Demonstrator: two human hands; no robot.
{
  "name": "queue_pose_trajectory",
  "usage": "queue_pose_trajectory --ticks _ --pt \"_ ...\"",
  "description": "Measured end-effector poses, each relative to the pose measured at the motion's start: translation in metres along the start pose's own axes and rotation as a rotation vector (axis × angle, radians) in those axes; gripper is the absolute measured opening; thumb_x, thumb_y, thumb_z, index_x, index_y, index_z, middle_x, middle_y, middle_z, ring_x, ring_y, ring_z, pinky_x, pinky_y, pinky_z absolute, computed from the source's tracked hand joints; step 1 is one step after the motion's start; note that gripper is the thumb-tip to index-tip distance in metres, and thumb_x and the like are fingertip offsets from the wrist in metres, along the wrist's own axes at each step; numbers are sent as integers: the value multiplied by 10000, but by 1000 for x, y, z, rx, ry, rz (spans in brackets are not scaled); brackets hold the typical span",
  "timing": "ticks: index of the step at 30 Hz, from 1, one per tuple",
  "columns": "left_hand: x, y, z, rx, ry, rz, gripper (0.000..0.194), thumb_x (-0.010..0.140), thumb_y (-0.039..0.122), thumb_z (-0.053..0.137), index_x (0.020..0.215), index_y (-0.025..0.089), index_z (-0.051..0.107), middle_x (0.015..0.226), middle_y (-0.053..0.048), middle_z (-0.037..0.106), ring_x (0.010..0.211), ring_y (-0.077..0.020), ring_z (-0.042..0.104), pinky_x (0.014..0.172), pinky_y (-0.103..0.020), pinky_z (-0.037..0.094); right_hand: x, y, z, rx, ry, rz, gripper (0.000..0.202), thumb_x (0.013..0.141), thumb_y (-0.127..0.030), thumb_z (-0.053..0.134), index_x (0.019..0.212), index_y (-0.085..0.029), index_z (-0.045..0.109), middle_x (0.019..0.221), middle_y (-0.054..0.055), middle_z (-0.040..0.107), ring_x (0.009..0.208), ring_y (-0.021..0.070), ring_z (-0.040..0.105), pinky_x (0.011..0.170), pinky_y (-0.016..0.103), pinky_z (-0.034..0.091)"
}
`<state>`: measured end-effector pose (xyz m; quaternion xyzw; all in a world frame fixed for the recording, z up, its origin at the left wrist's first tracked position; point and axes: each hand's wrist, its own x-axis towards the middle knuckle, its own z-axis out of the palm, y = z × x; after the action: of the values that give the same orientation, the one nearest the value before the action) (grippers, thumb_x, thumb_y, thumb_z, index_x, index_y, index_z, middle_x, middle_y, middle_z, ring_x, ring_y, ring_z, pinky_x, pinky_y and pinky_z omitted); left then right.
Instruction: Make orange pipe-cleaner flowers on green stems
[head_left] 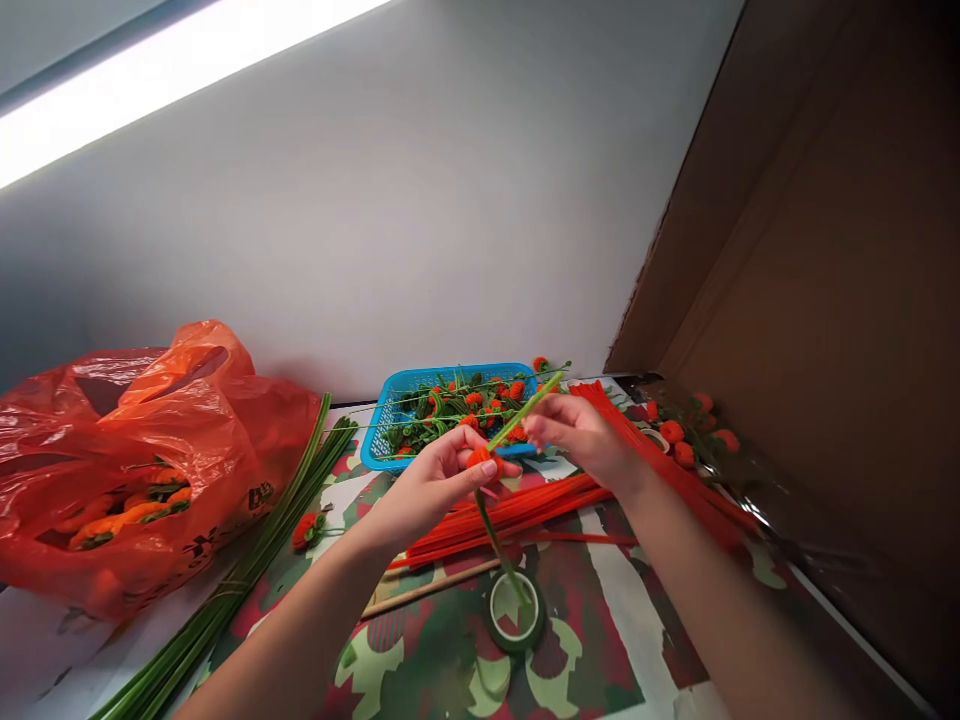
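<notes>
My left hand (450, 470) is closed on a small fuzzy orange-red flower (481, 457), held between thumb and fingers above the mat. From the flower a light green stem (525, 410) slants up to the right. The curled fingers of my right hand (574, 435) are at this stem, slightly blurred. A strip of green tape (499, 545) runs from beneath my left hand down to a tape roll (516, 612) on the camouflage-patterned mat. Behind both hands, a blue plastic basket (375, 440) holds several orange-red flowers with green parts.
At left, an orange plastic bag (247, 430) contains orange pieces, beside a bundle of green stems (247, 570). One loose flower (306, 531) lies nearby. Red fuzzy stems (510, 510) and a thin stick (427, 590) lie under the hands. Cardboard (825, 300) stands at right.
</notes>
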<state>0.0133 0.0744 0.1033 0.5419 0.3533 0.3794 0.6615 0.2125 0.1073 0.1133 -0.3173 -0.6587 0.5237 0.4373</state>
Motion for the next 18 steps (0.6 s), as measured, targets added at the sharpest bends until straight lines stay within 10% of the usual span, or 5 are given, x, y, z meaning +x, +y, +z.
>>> queue_pose_trajectory --ticks 6,18 --pt "6 -11 1 -64 252 129 231 689 317 773 820 190 632 782 30 653 704 -99 592 700 -218 478 -8 1 36 -278 187 -94 341 657 -315 769 918 -205 578 886 11 628 781 139 582 733 282 494" --pt "7 -8 -12 -111 320 144 199 691 340 780 796 180 727 766 -1 713 696 -112 661 687 -211 551 -10 0 44 -280 300 -241 70 734 -149 693 797 -180 693 808 25 708 782 154 669 731 273 543"
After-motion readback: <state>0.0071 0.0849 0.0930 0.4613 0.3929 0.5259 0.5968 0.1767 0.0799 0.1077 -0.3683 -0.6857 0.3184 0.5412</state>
